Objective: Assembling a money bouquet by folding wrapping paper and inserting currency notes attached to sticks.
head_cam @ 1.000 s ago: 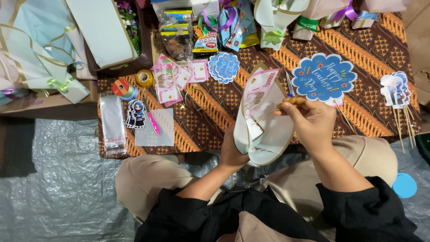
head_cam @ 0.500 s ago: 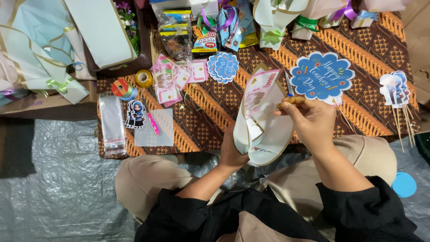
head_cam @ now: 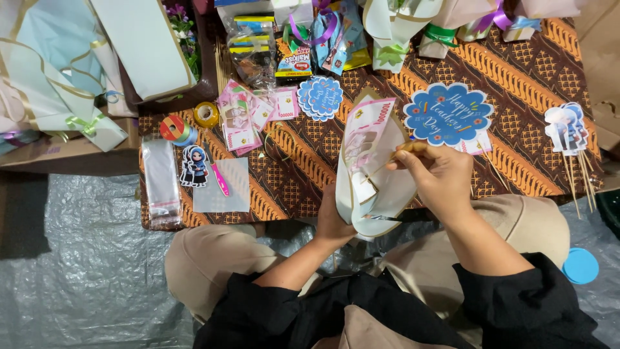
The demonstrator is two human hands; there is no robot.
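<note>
My left hand (head_cam: 334, 221) grips the bottom of a white paper cone wrap (head_cam: 381, 194) held upright over the table's near edge. Pink banknotes (head_cam: 367, 132) stand inside the wrap. My right hand (head_cam: 438, 178) pinches a thin wooden skewer (head_cam: 400, 152) that points left into the wrap, its tip beside the notes. A blue flower-shaped paper topper (head_cam: 449, 113) lies on the patterned cloth (head_cam: 516, 71) just beyond my right hand.
Loose pink notes (head_cam: 242, 116), a small blue topper (head_cam: 321, 97), tape rolls (head_cam: 175, 128), a figure cutout (head_cam: 194, 165), a pink cutter (head_cam: 219, 179) on a clear sheet and plastic sleeves (head_cam: 161, 178) lie at left. Wrapped bouquets (head_cam: 394, 22) line the far edge. Skewered figure toppers (head_cam: 568, 129) lie at right.
My right hand with the skewer has shifted slightly left toward the notes in the wrap. The left hand holds the wrap as before.
</note>
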